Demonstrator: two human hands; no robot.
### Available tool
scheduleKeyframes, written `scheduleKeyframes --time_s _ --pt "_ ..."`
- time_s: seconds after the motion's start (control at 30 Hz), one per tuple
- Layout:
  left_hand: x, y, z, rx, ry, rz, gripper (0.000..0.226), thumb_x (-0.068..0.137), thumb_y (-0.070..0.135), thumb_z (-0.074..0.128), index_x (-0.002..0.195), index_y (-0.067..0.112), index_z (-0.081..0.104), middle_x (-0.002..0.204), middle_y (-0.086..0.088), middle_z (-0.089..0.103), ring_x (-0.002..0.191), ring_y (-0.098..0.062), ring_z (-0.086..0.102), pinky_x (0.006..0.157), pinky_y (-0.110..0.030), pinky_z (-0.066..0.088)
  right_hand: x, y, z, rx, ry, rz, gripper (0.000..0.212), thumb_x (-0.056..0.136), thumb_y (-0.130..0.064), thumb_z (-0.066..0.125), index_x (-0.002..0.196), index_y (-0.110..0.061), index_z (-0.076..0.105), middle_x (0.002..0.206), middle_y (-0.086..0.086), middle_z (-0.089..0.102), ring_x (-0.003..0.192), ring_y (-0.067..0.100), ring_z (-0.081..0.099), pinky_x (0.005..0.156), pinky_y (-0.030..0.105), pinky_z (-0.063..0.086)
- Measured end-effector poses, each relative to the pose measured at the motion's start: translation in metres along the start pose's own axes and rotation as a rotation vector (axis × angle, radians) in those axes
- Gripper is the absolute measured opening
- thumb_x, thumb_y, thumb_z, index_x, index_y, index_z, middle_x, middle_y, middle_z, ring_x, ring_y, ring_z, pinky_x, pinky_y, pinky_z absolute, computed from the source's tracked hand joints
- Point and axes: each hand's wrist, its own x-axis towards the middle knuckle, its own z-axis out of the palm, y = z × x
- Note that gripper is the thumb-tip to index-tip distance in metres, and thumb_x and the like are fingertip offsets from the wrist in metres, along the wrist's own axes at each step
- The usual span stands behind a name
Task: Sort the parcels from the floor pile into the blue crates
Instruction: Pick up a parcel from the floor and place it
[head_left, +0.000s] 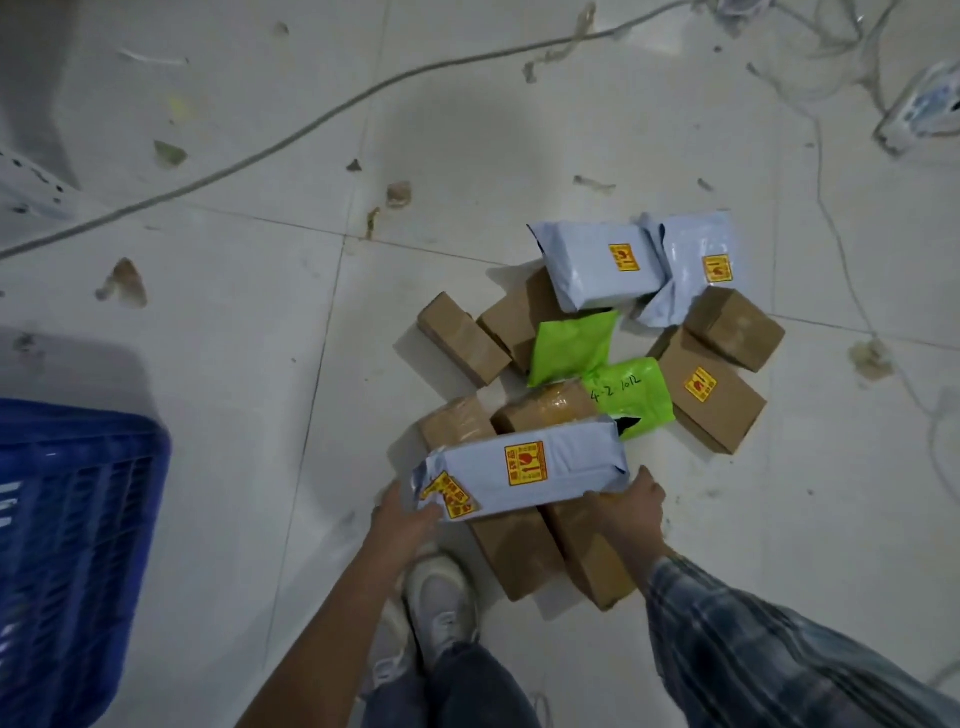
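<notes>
Only a corner of our blue crate (72, 525) shows, cut off at the left. The pile (587, 364) sits right: three grey bags, two green, about eight boxes, some half buried. Left hand (402, 514) and right hand (631, 506) clamp the near grey bag (524, 470) by its ends.

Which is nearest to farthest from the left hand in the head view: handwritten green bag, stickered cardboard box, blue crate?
From the left hand:
1. Handwritten green bag, up and right, mid-pile.
2. Blue crate, far left.
3. Stickered cardboard box, pile's right edge.
</notes>
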Motion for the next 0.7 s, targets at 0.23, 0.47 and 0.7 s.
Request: scheduleKeyframes --time_s 0.23,0.47,0.7 --pt "0.007 0.016 0.009 -0.174 -0.12 -0.006 0.042 0.093 0.015 0.053 0.135 0.015 0.046 0.131 -0.012 0.055 0.118 -0.03 0.053 0.086 -0.032 0.042 0.039 0.01 -0.003 0.246 -0.221 -0.088 0.047 0.084 -0.01 0.065 0.129 -0.012 0.048 0.111 0.007 0.054 0.086 0.013 0.051 0.077 0.029 0.04" --pt "-0.027 0.009 -0.021 -0.309 -0.102 -0.057 0.017 0.089 0.01 0.056 0.104 0.015 0.063 0.082 -0.001 0.06 0.068 -0.007 0.053 0.059 -0.021 0.041 -0.009 0.002 0.006 0.206 -0.189 -0.222 0.02 0.071 -0.032 0.079 0.081 -0.026 0.063 0.085 -0.006 0.067 0.079 0.009 0.063 0.06 0.023 0.047" --pt "-0.089 -0.011 -0.08 -0.445 0.033 -0.072 0.016 0.087 0.019 0.062 0.101 0.012 0.064 0.119 -0.016 0.063 0.091 -0.02 0.058 0.08 -0.029 0.044 -0.1 -0.062 0.005 0.326 -0.255 -0.286 0.018 0.076 -0.01 0.074 0.086 -0.006 0.06 0.078 0.001 0.064 0.059 0.007 0.061 0.04 0.007 0.042"
